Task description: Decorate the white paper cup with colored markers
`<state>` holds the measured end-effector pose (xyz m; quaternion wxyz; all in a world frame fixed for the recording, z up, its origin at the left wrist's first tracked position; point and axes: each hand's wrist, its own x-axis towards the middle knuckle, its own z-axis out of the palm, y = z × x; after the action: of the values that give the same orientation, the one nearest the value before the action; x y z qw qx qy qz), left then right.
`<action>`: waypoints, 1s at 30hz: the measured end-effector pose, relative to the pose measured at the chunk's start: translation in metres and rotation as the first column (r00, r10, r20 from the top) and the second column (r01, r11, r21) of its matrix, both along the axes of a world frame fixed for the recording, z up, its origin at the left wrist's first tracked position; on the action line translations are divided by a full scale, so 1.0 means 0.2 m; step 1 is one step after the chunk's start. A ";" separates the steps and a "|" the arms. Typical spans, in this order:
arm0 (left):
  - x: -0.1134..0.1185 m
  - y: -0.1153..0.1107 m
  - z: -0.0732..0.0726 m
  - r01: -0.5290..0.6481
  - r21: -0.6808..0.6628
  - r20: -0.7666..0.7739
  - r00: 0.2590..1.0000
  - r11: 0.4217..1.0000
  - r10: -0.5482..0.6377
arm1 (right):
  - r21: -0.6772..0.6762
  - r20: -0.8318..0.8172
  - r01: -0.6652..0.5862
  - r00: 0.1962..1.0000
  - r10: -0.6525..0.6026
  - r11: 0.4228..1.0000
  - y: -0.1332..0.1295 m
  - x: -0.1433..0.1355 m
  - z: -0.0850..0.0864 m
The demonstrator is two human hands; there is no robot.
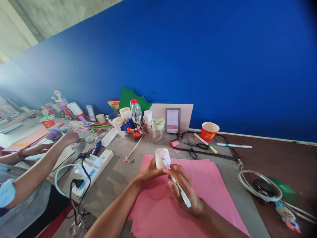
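My left hand point(149, 173) is closed around the lower left side of a white paper cup point(160, 155), which is held over a stack of pink paper point(208, 191). Pink drawn lines show on the cup's side. In my right hand point(187, 190) is a white acrylic marker point(182, 191) with a pink tip end, and its point meets the cup's side or comes very close. A curved line is drawn on the top pink sheet below the cup. To the right of the cup, a small pink cap point(174, 143) lies on the table.
Scissors point(195, 147), a yellow-ended marker point(205, 143) and a red paper cup point(209, 131) lie beyond the paper. A glass jar point(158, 130) stands behind the cup. On the left are a power strip point(95, 173), a glue gun point(91, 150) and another person's arms point(47, 162).
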<state>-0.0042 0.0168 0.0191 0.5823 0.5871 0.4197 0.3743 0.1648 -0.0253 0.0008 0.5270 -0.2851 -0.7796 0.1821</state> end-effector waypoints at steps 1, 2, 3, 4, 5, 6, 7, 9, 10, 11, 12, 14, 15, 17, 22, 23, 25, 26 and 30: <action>0.00 0.00 0.00 0.007 0.000 -0.008 1.000 1.000 -0.007 | -0.002 -0.003 -0.002 1.000 0.002 1.000 0.00 0.00 0.00; 0.00 0.00 0.00 0.012 -0.001 -0.013 1.000 1.000 -0.012 | -0.006 -0.009 -0.005 1.000 0.005 1.000 0.00 0.00 0.01; -0.01 0.00 0.00 0.014 -0.001 -0.011 1.000 1.000 -0.014 | -0.006 -0.020 -0.009 1.000 0.009 1.000 0.00 0.00 0.01; -0.01 0.00 0.00 0.015 -0.002 -0.004 1.000 1.000 -0.015 | -0.007 -0.035 -0.012 0.999 0.012 1.000 0.00 0.00 0.01; -0.01 0.00 0.00 0.016 -0.006 0.004 1.000 1.000 -0.016 | -0.008 -0.051 -0.014 0.999 0.014 1.000 0.00 0.00 0.02; -0.01 0.00 0.00 0.013 -0.009 0.015 1.000 1.000 -0.013 | -0.009 -0.067 -0.017 0.998 0.017 1.000 0.00 0.00 0.02; -0.01 0.00 0.00 0.011 -0.010 0.025 1.000 1.000 -0.011 | -0.008 -0.084 -0.021 0.996 0.020 1.000 0.00 0.00 0.02; -0.02 0.00 -0.02 0.012 -0.012 0.043 0.999 1.000 -0.011 | -0.017 -0.112 -0.024 0.993 0.022 1.000 0.00 0.00 0.02; -0.02 0.00 -0.03 0.014 -0.013 0.054 0.998 1.000 -0.013 | -0.024 -0.124 -0.023 0.992 0.020 0.999 0.00 -0.01 0.02; -0.02 0.00 -0.03 0.017 -0.015 0.065 0.998 1.000 -0.016 | -0.031 -0.132 -0.021 0.991 0.017 0.999 0.00 -0.01 0.02; -0.02 0.01 -0.04 0.022 -0.017 0.075 0.997 1.000 -0.021 | -0.037 -0.140 -0.015 0.990 0.010 0.999 0.00 -0.01 0.01; -0.02 0.01 -0.06 0.029 -0.015 0.088 0.996 0.999 -0.028 | -0.042 -0.152 0.002 0.988 -0.008 0.999 0.01 0.00 0.01; -0.03 0.01 -0.06 0.028 -0.010 0.092 0.995 1.000 -0.027 | -0.042 -0.157 0.011 0.987 -0.017 0.999 0.01 0.00 0.00; -0.03 0.02 -0.07 0.028 -0.001 0.096 0.995 1.000 -0.028 | -0.047 -0.166 0.026 0.986 -0.034 0.999 0.01 0.00 0.00; -0.03 0.01 -0.05 0.045 0.003 0.101 0.994 0.999 -0.045 | -0.058 -0.180 0.054 0.982 -0.064 0.997 0.02 0.00 0.00; -0.03 0.01 -0.05 0.043 0.001 0.100 0.994 0.999 -0.043 | -0.061 -0.181 0.059 0.981 -0.069 0.996 0.02 0.00 0.00; -0.02 0.01 -0.05 0.040 -0.005 0.107 0.994 0.999 -0.039 | -0.070 -0.186 0.065 0.980 -0.077 0.995 0.02 0.00 0.00; -0.02 0.01 -0.05 0.041 -0.005 0.117 0.992 0.999 -0.040 | -0.072 -0.189 0.064 0.979 -0.076 0.995 0.02 0.00 0.00; -0.02 0.01 -0.05 0.071 0.025 0.127 0.989 0.997 -0.074 | -0.061 -0.189 0.011 0.982 -0.023 0.998 0.01 0.00 0.00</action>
<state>-0.0085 0.0193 0.0098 0.6153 0.5827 0.3559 0.3940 0.1652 -0.0242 0.0013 0.5918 -0.2886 -0.7176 0.2271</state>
